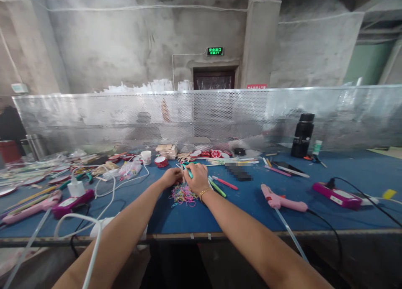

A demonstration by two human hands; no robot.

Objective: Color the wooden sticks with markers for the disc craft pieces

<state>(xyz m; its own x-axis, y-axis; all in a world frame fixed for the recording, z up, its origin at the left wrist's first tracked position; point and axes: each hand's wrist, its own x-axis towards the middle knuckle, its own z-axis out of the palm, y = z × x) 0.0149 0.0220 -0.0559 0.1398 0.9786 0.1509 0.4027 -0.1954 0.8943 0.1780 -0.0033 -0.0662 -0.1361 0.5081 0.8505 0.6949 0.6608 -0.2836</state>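
My right hand (197, 178), with a gold bracelet at its wrist, is closed around a slim teal pen-like stick (189, 172). My left hand (172, 177) meets it from the left, fingers curled in; what they pinch is hidden at this distance. Just below both hands lies a loose pile of small colourful loops (184, 196), pink, yellow and blue. To the right of my right hand rest a green pen-like stick (217, 187) and a red one (226, 182), both flat on the blue table (169, 220).
Pink glue guns (282, 200) (31, 208) lie on both sides, near purple power strips (337, 195) (72, 203). White cables (108, 205) cross the left side. A paper cup (146, 157), red-and-white discs (161, 161) and a black bottle (302, 136) stand before a perforated metal screen (220, 117).
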